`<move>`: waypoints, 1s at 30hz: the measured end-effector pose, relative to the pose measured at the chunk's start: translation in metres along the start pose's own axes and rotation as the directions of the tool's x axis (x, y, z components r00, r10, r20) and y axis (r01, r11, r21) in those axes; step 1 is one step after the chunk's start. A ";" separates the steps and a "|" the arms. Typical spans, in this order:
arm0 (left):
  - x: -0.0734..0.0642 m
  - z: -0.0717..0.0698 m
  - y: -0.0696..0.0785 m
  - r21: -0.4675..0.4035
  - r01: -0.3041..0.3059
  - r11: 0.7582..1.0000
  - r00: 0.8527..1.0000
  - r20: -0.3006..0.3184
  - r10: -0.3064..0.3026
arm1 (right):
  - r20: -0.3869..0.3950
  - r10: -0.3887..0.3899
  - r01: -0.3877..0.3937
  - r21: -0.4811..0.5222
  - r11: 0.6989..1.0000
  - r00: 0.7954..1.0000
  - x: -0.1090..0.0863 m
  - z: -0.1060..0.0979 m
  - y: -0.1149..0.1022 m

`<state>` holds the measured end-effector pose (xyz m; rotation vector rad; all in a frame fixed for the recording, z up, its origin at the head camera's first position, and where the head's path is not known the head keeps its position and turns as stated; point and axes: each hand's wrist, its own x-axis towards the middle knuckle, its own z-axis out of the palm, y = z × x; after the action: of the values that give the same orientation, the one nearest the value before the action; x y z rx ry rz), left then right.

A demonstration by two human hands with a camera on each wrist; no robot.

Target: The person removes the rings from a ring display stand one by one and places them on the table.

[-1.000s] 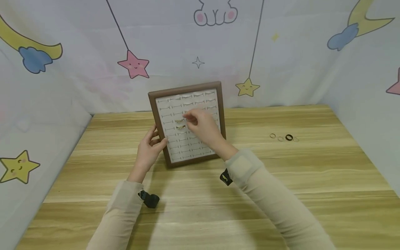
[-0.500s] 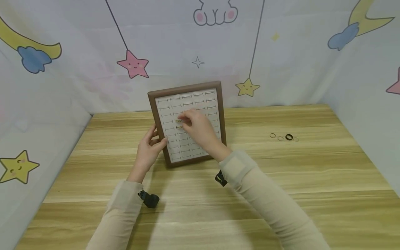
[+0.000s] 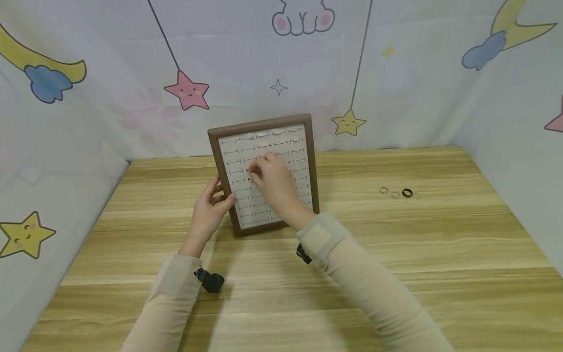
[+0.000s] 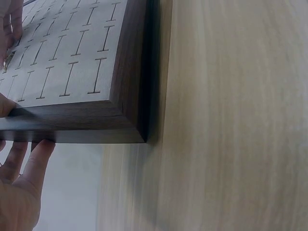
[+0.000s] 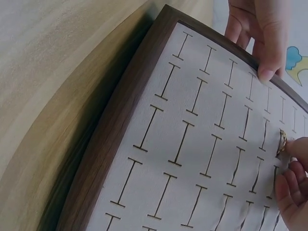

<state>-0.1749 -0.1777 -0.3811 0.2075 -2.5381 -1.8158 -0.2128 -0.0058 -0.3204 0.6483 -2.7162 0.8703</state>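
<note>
A ring display board (image 3: 259, 125) with a brown wood-look frame and a white slotted face leans upright on the table. My left hand (image 3: 208, 210) grips its left edge, thumb on the front and fingers at the side and behind. At the second column of slots, the curled thumb and forefinger of my right hand (image 3: 276, 186) pinch at the upper of two gold rings (image 3: 248, 170), which they mostly cover. Just below it, the lower gold ring (image 5: 282, 143) sits in its slot, close by the right fingertips in the right wrist view.
To the right on the wood-grain table (image 3: 374, 278) lie a thin gold ring (image 3: 384, 190), a black ring (image 3: 407, 193) and two pale thin rings. A white cloth (image 3: 237, 58) printed with stars and moons hangs behind and at both sides.
My right hand has shifted left across the board, its fingertips coming onto the upper gold ring and covering most of both rings. The left hand and board stay put.
</note>
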 end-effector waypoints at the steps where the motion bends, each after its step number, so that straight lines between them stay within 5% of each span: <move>1: 0.000 0.000 0.000 -0.002 -0.001 1.000 1.000 -0.001 0.001 | -0.001 -0.003 0.003 0.005 1.000 1.000 0.000 0.000 0.001; 9: 0.000 0.000 -0.001 -0.005 -0.005 1.000 1.000 -0.012 0.005 | 0.043 -0.008 0.001 0.152 0.988 0.999 0.001 -0.004 0.010; 18: -0.001 0.001 -0.001 -0.006 0.010 1.000 1.000 0.005 -0.010 | 0.105 0.063 -0.096 0.346 0.933 0.992 0.001 -0.013 0.020; 24: -0.002 0.000 0.000 0.014 0.009 1.000 1.000 0.003 -0.009 | 0.063 0.123 -0.138 0.410 0.902 0.990 0.000 -0.024 0.033; 30: -0.002 0.001 0.000 0.006 0.008 1.000 1.000 0.005 -0.008 | 0.050 0.178 -0.175 0.561 0.809 0.983 -0.001 -0.038 0.051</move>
<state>-0.1726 -0.1768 -0.3813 0.2139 -2.5505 -1.8141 -0.2336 0.0543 -0.3152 0.4832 -2.5277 1.7570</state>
